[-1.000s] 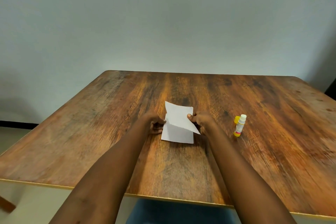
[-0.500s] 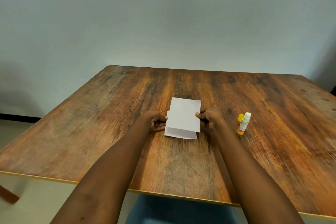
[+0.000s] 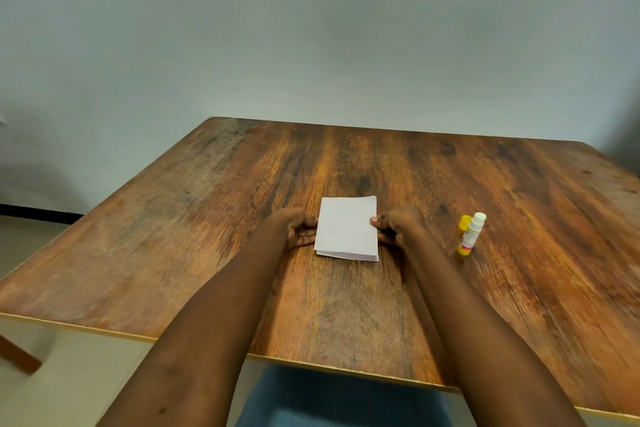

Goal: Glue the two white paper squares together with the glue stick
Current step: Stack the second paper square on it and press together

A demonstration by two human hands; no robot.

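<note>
At the right edge of the sheets: right hand (image 3: 398,225) pinches the upper square (image 3: 346,225), thumb tip on top and curled fingers tucked at the edge; a light hold, probably to steer the sheet as it comes down

Left edge: left hand (image 3: 294,227) has its fingers curled, with the thumb tip touching the paper's side; it looks like a brace to stop sliding; whether it truly pinches, I cannot tell

Upper square: lies almost flat over the lower square (image 3: 346,256); only a thin strip of the lower one shows, along the near edge; corners nearly matched

Why held so: both hands on opposite sides suggests lining the edges up before pressing the pair down; no glue can be seen on either sheet

Where the paper is: on the table (image 3: 207,236), centred in front of the person, between the two hands

Glue stick (image 3: 471,234): stands slightly tilted on the table, well to the right of the right hand and apart from it; parked within easy reach but clear of the paper

Cap (image 3: 464,222): yellow; just behind the stick, touching or nearly so; the white top looks uncapped

Writing: the stick's white barrel carries a pink band and small marks; too small to read; no brand legible

Sheets: blank; no print

Beyond: plain pale wall (image 3: 311,45) behind the table; blue cloth (image 3: 339,399) below the near edge
</note>
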